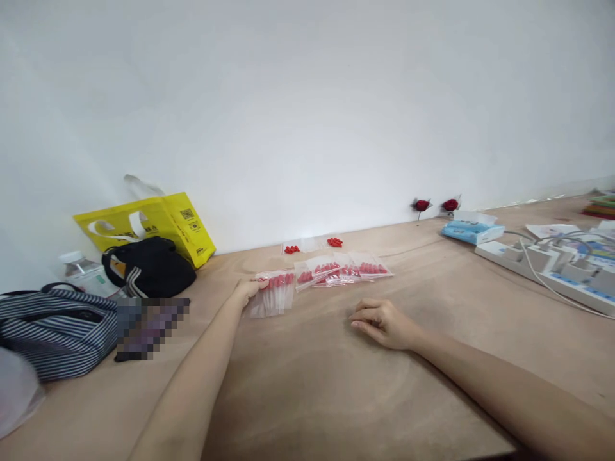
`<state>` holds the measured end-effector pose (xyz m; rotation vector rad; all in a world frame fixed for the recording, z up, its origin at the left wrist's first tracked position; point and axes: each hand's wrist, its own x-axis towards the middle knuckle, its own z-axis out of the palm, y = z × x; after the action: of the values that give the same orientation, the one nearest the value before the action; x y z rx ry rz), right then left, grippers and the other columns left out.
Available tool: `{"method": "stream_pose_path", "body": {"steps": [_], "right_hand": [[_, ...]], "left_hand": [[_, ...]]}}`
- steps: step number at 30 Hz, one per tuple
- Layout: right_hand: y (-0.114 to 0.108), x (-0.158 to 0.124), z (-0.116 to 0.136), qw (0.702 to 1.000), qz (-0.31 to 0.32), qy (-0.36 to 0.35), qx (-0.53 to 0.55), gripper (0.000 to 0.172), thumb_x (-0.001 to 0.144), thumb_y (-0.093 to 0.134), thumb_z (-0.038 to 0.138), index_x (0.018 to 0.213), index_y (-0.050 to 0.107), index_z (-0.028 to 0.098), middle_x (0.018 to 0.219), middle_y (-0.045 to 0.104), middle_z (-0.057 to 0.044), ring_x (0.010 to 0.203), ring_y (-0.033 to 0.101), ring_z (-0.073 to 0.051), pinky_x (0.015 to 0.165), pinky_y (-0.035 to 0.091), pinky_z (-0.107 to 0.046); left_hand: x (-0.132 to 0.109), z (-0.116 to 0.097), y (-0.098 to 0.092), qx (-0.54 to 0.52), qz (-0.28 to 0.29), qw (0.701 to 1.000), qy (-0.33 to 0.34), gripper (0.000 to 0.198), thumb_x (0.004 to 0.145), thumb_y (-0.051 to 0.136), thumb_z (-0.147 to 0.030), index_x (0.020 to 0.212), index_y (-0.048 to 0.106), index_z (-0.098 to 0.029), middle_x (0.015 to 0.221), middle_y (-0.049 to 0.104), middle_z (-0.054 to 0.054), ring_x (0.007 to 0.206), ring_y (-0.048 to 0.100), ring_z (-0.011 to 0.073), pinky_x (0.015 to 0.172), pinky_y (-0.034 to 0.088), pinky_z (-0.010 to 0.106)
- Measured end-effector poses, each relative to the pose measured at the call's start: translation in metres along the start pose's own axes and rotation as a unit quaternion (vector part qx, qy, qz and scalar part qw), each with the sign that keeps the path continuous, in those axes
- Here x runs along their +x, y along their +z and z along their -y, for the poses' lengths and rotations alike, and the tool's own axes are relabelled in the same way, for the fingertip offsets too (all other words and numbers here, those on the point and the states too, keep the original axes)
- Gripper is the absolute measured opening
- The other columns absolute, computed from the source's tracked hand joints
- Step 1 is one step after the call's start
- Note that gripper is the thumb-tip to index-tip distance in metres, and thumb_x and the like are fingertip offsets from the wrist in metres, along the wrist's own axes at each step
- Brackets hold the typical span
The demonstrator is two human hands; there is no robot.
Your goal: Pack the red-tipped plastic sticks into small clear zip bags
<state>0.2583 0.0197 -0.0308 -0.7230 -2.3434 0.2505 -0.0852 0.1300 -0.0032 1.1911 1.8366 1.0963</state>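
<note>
At the left edge of a row of clear plastic bags [275, 299], my left hand [248, 289] is closed with its fingertips on them. Small red pieces, like capsules, show inside these overlapping bags. To their right lie more clear bags [343, 270] of the same red pieces, fanned across the table. My right hand [384, 324] rests on the tabletop in front of them, its fingers loosely bent and apart, holding nothing. Behind the bags are two small clusters of red pieces [335, 242]; whether they are bagged is hard to tell.
On the left stand a yellow bag [185, 221], a black bag [161, 269], a striped pouch [72, 339] and a clear bottle [86, 275]. Toward the right are a blue wipes pack [468, 230], a power strip [523, 264] with cables, and two red roses [450, 205] near the wall.
</note>
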Motion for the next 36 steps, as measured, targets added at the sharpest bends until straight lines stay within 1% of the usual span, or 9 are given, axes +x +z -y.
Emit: {"method": "stream_pose_path", "body": {"steps": [7, 10, 15, 19, 22, 25, 29, 33, 36], "right_hand": [[0.0, 0.0, 0.0, 1.0, -0.018, 0.016, -0.014, 0.021, 0.083, 0.044, 0.026, 0.084, 0.064, 0.02, 0.078, 0.06, -0.004, 0.064, 0.056, -0.012, 0.058, 0.042, -0.022], [0.005, 0.002, 0.0, 0.994, -0.065, 0.082, 0.02, 0.02, 0.081, 0.047, 0.026, 0.087, 0.064, 0.019, 0.072, 0.06, -0.004, 0.061, 0.055, -0.012, 0.056, 0.043, -0.023], [0.016, 0.014, -0.001, 0.936, -0.152, 0.239, 0.209, 0.039, 0.073, 0.058, 0.031, 0.109, 0.053, 0.017, 0.09, 0.062, -0.007, 0.056, 0.055, -0.01, 0.055, 0.047, -0.025], [0.02, 0.02, 0.002, 0.88, -0.127, 0.212, 0.406, 0.079, 0.065, 0.067, 0.032, 0.13, 0.022, 0.031, 0.127, 0.038, -0.011, 0.064, 0.058, -0.007, 0.06, 0.049, -0.025], [0.021, 0.019, 0.007, 0.857, -0.084, 0.178, 0.477, 0.087, 0.063, 0.069, 0.033, 0.13, 0.015, 0.037, 0.131, 0.03, -0.009, 0.08, 0.059, -0.012, 0.068, 0.05, -0.028], [0.021, 0.017, 0.01, 0.882, -0.041, 0.125, 0.453, 0.064, 0.068, 0.064, 0.035, 0.124, 0.034, 0.03, 0.123, 0.043, -0.007, 0.097, 0.055, -0.018, 0.079, 0.048, -0.033], [0.018, 0.014, 0.004, 0.965, -0.037, 0.059, 0.253, 0.035, 0.074, 0.059, 0.028, 0.108, 0.054, 0.02, 0.11, 0.055, -0.009, 0.104, 0.05, -0.022, 0.09, 0.04, -0.038], [0.018, 0.011, -0.006, 0.995, -0.014, 0.026, 0.1, 0.04, 0.074, 0.053, 0.018, 0.114, 0.05, 0.017, 0.116, 0.051, -0.013, 0.108, 0.048, -0.022, 0.091, 0.039, -0.037], [0.02, 0.009, -0.009, 0.999, 0.001, 0.02, 0.026, 0.044, 0.073, 0.053, 0.018, 0.117, 0.048, 0.016, 0.12, 0.047, -0.014, 0.109, 0.046, -0.022, 0.089, 0.039, -0.036]], "left_hand": [[-0.036, -0.011, -0.021, -0.151, -0.034, 0.988, 0.02, 0.019, 0.062, 0.068, -0.016, 0.069, 0.052, -0.011, 0.056, 0.058, 0.0, 0.046, 0.054, 0.01, 0.05, 0.045, 0.023], [-0.059, -0.021, -0.022, -0.204, -0.037, 0.976, 0.065, 0.024, 0.061, 0.069, -0.012, 0.077, 0.05, -0.014, 0.066, 0.06, -0.002, 0.055, 0.058, 0.0091, 0.058, 0.048, 0.023], [-0.096, -0.031, 0.018, -0.297, 0.082, 0.931, 0.198, 0.041, 0.05, 0.077, -0.024, 0.082, 0.052, -0.015, 0.08, 0.063, 0.0, 0.072, 0.06, 0.0133, 0.074, 0.049, 0.031], [-0.121, -0.031, 0.06, -0.232, 0.135, 0.914, 0.303, 0.032, 0.057, 0.073, -0.032, 0.077, 0.056, -0.013, 0.079, 0.064, 0.004, 0.077, 0.059, 0.0156, 0.08, 0.046, 0.033], [-0.134, -0.03, 0.077, -0.17, 0.154, 0.892, 0.39, 0.022, 0.067, 0.065, -0.03, 0.082, 0.059, -0.014, 0.085, 0.064, 0.006, 0.083, 0.059, 0.017, 0.081, 0.045, 0.033], [-0.141, -0.026, 0.081, -0.098, 0.189, 0.866, 0.452, 0.016, 0.075, 0.057, -0.027, 0.085, 0.062, -0.016, 0.09, 0.064, 0.008, 0.09, 0.058, 0.0189, 0.083, 0.045, 0.035], [-0.147, -0.016, 0.075, 0.017, 0.215, 0.822, 0.527, 0.017, 0.075, 0.057, -0.024, 0.09, 0.063, -0.018, 0.098, 0.06, 0.009, 0.097, 0.055, 0.0195, 0.086, 0.043, 0.036], [-0.154, -0.004, 0.068, 0.111, 0.189, 0.801, 0.557, 0.031, 0.07, 0.063, -0.023, 0.1, 0.059, -0.018, 0.101, 0.056, 0.009, 0.094, 0.054, 0.0182, 0.083, 0.045, 0.033], [-0.158, 0.003, 0.067, 0.137, 0.164, 0.792, 0.571, 0.012, 0.074, 0.059, -0.022, 0.085, 0.061, -0.017, 0.088, 0.06, 0.006, 0.081, 0.058, 0.0142, 0.072, 0.048, 0.026]]}}
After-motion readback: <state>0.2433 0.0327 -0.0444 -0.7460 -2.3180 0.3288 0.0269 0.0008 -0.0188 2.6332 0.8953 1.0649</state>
